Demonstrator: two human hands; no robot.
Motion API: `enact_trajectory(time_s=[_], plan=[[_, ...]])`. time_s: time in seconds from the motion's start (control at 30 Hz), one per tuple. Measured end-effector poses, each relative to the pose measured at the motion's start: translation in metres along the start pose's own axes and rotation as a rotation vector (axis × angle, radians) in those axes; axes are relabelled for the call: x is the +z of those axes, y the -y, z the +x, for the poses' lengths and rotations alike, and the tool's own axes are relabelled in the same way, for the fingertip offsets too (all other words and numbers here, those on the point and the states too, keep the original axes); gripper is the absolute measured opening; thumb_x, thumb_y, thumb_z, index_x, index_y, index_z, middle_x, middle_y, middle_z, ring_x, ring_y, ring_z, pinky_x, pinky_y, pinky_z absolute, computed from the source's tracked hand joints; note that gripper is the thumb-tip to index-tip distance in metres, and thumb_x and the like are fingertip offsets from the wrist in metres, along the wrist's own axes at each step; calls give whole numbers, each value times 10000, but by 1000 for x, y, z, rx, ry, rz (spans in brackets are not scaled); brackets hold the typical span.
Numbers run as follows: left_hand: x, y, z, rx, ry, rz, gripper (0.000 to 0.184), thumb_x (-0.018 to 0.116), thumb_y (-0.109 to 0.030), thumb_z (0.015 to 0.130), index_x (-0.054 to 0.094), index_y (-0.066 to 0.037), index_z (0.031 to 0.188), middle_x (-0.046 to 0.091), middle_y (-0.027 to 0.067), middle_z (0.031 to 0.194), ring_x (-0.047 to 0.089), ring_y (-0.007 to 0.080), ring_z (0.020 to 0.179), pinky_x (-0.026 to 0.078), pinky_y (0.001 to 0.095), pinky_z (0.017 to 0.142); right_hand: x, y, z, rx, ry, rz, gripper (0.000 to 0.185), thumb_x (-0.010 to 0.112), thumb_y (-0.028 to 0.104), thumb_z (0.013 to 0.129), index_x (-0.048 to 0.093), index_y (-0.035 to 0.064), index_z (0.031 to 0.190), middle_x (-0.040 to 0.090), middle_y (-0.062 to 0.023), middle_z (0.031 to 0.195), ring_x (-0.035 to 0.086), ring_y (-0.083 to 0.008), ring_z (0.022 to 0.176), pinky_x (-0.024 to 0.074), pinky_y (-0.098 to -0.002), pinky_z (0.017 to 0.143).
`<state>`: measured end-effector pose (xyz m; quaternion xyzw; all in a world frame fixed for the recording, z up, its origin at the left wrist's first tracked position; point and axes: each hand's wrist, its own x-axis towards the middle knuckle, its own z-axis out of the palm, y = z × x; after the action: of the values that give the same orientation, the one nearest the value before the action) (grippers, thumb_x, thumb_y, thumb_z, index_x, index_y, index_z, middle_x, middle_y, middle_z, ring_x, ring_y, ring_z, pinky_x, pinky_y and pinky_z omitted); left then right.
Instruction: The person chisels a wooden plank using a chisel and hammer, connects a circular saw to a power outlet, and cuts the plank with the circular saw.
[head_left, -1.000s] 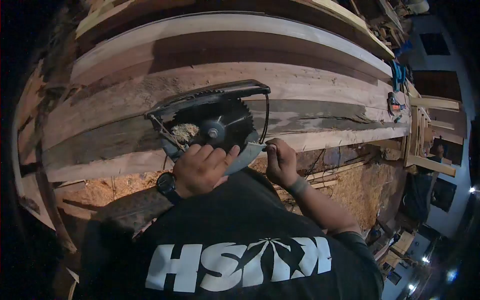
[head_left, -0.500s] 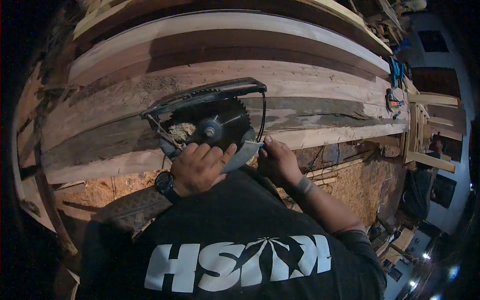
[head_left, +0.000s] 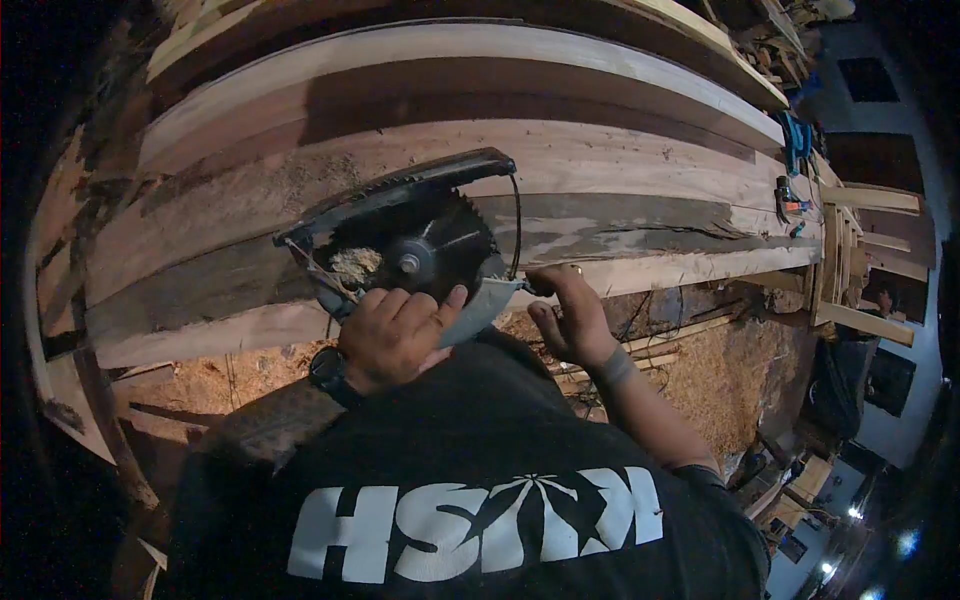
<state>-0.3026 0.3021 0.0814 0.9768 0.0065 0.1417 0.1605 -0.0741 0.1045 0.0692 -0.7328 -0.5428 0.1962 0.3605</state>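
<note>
A circular saw point(head_left: 470, 305) is turned on its side in front of me, its toothed dark blade point(head_left: 450, 235) and centre bolt facing up. Clumped sawdust point(head_left: 355, 266) sits beside the blade. My left hand point(head_left: 395, 335), with a dark watch at the wrist, is closed over the saw's grey housing, the thumb lying along it. At the right end of the housing, my right hand point(head_left: 572, 310) has its index finger at a small protruding part, thumb and finger apart. The saw's flat base plate point(head_left: 400, 190) points away from me.
Beneath and behind the saw lie long wooden planks point(head_left: 620, 165), with another thick board point(head_left: 450, 45) further back. A hammer point(head_left: 790, 200) and a blue tool point(head_left: 796, 140) rest at the right end. Sawdust point(head_left: 700, 375) covers the ground below.
The saw has tilted and shifted slightly left. My right hand's thumb and index finger, pinched together at the housing's edge before, have spread apart.
</note>
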Motion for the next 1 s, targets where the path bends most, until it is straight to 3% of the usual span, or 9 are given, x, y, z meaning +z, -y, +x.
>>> enact_trajectory(time_s=[0.03, 0.23, 0.33, 0.53, 0.63, 0.73, 0.83, 0.93, 1.0], plan=[[0, 1, -1, 5, -10, 5, 904, 885, -371, 572, 631, -89, 1393, 511, -2, 866, 517, 185, 756, 379, 363, 648, -1, -3, 2, -50, 24, -62, 380, 693, 54, 885, 600, 50, 1253, 645, -164, 1052, 659, -339, 931, 527, -442, 763], [-2, 3, 0, 11, 7, -3, 883, 880, -382, 564, 652, -90, 1367, 511, 2, 852, 525, 202, 747, 393, 382, 655, -3, -8, 14, -248, 24, -243, 320, 726, 158, 879, 653, 86, 1182, 670, -129, 1074, 669, -333, 889, 533, -424, 750], [-8, 2, 3, 16, 9, -4, 875, 858, -392, 563, 658, -87, 1359, 505, -3, 837, 522, 197, 741, 390, 382, 648, 8, -19, 9, -236, -4, -226, 255, 714, 170, 893, 653, 96, 1129, 670, -119, 1043, 664, -318, 861, 518, -420, 720], [-2, 0, 4, -6, -43, 10, 860, 826, -397, 557, 671, -81, 1342, 494, -6, 813, 514, 197, 719, 372, 378, 636, 21, -13, 11, -40, -61, -54, 84, 638, 124, 959, 633, 48, 993, 649, -149, 909, 657, -341, 816, 506, -427, 690], [-3, 0, 5, 1, -42, 14, 860, 825, -396, 553, 674, -79, 1339, 493, -5, 809, 513, 197, 714, 366, 376, 632, 21, 3, 14, 102, -67, 152, 139, 570, 121, 1014, 629, 20, 939, 631, -166, 838, 641, -358, 750, 506, -409, 676], [-2, 1, 3, 12, -39, 18, 871, 831, -393, 545, 672, -78, 1341, 495, -5, 808, 513, 195, 714, 365, 374, 629, 25, 5, 12, 130, -78, 243, 363, 438, 276, 1111, 549, 26, 873, 493, -66, 669, 506, -187, 609, 421, -342, 588], [-3, 2, 2, 27, -8, 8, 885, 842, -390, 534, 670, -79, 1345, 499, -6, 806, 514, 191, 718, 368, 373, 628, 31, 6, 2, 381, -38, 492, 396, 453, 302, 1118, 480, 49, 813, 459, 9, 673, 424, -88, 614, 363, -287, 557], [-4, 2, 2, 39, 11, 10, 897, 851, -387, 527, 667, -81, 1350, 503, -7, 805, 516, 189, 724, 370, 372, 627, 33, 6, -3, 513, 0, 590, 416, 442, 310, 1126, 442, 70, 787, 437, 42, 686, 373, -46, 603, 319, -257, 538], [-5, 1, 2, 44, 16, 9, 902, 853, -389, 527, 664, -82, 1354, 503, -8, 805, 516, 189, 725, 370, 370, 626, 28, 3, -2, 590, 64, 673, 391, 458, 297, 1120, 516, 35, 836, 480, 10, 698, 410, -82, 647, 372, -294, 579]])
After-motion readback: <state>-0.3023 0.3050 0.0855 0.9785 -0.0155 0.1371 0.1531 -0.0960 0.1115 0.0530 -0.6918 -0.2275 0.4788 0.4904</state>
